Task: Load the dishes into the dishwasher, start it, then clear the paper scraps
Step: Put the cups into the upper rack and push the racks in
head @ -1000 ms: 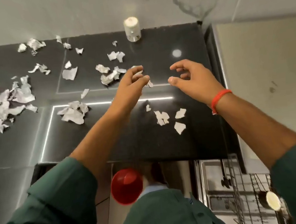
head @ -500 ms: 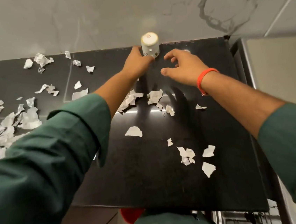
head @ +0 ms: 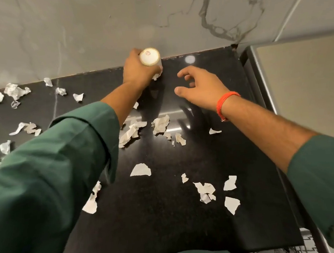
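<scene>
Up against the wall, the left hand (head: 138, 71) curls around an upside-down white cup (head: 150, 58). Just to its right, the right hand (head: 201, 87) hovers with loosely spread fingers, holding nothing. Paper scraps (head: 139, 169) litter the black counter (head: 171, 218) below and left of both hands.

A: Counting the hands first; two in shot, the left hand (head: 138, 71) and the right hand (head: 201, 86); two green sleeves (head: 49, 175) as well.

B: And cups?

A: One white cup (head: 149, 56), upside down; one orange wristband (head: 226, 103) too.

B: The paper scraps (head: 140, 169); how many?

A: Too many for an exact tally; roughly thirty on the one black counter (head: 172, 228); about five lie close together near the right front, some fifteen are scattered on the left, the rest sit mid-counter; a few are partly hidden behind the left arm.
</scene>
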### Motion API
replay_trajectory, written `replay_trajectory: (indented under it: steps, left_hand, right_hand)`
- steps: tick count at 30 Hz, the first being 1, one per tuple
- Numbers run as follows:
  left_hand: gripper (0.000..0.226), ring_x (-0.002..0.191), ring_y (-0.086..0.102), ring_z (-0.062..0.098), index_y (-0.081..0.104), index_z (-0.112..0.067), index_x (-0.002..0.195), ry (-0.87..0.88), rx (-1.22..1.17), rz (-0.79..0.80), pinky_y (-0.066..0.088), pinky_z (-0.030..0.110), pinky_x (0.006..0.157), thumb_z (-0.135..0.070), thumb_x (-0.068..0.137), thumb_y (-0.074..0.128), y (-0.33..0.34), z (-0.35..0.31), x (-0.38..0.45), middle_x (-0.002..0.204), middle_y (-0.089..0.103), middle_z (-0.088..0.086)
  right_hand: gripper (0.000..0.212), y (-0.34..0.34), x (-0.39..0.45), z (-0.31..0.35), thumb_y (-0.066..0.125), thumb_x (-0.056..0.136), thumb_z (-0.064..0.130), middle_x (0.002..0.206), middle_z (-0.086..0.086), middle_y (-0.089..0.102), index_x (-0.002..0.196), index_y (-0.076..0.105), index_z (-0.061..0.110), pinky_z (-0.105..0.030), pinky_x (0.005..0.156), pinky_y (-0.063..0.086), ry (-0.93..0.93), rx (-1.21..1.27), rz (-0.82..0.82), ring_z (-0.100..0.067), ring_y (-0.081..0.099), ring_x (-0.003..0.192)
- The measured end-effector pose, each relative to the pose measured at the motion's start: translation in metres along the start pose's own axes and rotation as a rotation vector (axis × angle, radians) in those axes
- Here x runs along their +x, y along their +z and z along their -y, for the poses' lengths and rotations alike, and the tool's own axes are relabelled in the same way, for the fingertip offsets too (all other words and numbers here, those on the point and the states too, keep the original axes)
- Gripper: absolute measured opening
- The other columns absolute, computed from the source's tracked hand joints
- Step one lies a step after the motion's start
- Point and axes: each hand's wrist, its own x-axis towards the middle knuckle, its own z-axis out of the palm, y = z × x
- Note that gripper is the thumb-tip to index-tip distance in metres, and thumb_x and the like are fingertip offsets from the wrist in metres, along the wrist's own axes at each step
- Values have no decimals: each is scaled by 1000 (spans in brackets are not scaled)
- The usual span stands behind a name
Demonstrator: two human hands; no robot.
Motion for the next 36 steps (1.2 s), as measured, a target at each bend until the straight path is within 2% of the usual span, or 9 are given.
replay_trajectory:
  steps: [6,9,14,17,22,27,31,33,36]
  left_hand:
    - [71,108,62,7,54,-22,129,157,-171,133,56,34,94,-38,70,90,-3,-14,-78,120,63,-10]
    - [68,108,63,5,55,-23,129,173,-259,190,57,36,94,-33,71,90,1,-22,-127,119,64,-11]
    - [66,108,64,2,58,-25,126,217,-294,285,55,36,97,-26,69,92,25,-39,-195,116,67,-13]
    - [67,111,62,2,57,-27,128,294,-243,383,54,33,98,-28,71,91,43,-56,-227,120,66,-14]
    - [67,118,58,6,54,-30,132,410,-168,546,51,37,102,-35,73,86,87,-85,-288,124,62,-14]
    - [71,117,58,5,53,-33,134,472,-99,720,52,37,100,-44,71,85,141,-111,-358,128,60,-13]
    - [67,111,58,0,55,-33,129,493,-88,828,52,26,95,-35,71,89,182,-134,-413,127,60,-13]
    - [68,110,58,-1,55,-30,130,529,-78,876,50,21,94,-33,71,90,202,-146,-442,127,61,-12]
    - [69,112,59,4,55,-29,130,568,-73,929,51,29,98,-34,70,90,229,-155,-480,126,62,-10]
  right_hand:
    - [74,-6,-16,-18,76,84,30,143,-4,48,147,39,24,-36,108,43,-48,40,-114,-18,49,130]
    - [92,-4,-39,-27,84,75,33,144,-1,45,151,32,29,-28,106,38,-92,104,-121,-13,44,131]
    - [84,-4,-104,-59,86,71,21,138,4,51,144,45,27,-6,97,39,-111,204,-263,-9,50,127]
    - [70,-15,-146,-77,87,73,20,133,9,57,134,53,28,-16,100,46,-80,239,-354,-5,54,122]
    - [63,-39,-230,-116,85,75,23,126,12,61,130,55,27,-20,100,48,-12,228,-523,-3,57,116]
    - [58,-66,-323,-163,86,74,28,115,25,59,122,53,36,-8,92,43,87,222,-644,8,56,108]
    - [63,-87,-391,-200,87,72,37,119,13,62,125,55,28,-6,90,39,209,179,-677,0,56,107]
    - [68,-98,-425,-220,87,70,39,123,6,61,128,55,25,-13,92,43,263,152,-702,-5,57,111]
    - [74,-110,-469,-248,86,67,38,128,2,57,133,53,26,-30,95,50,338,125,-712,-10,56,111]
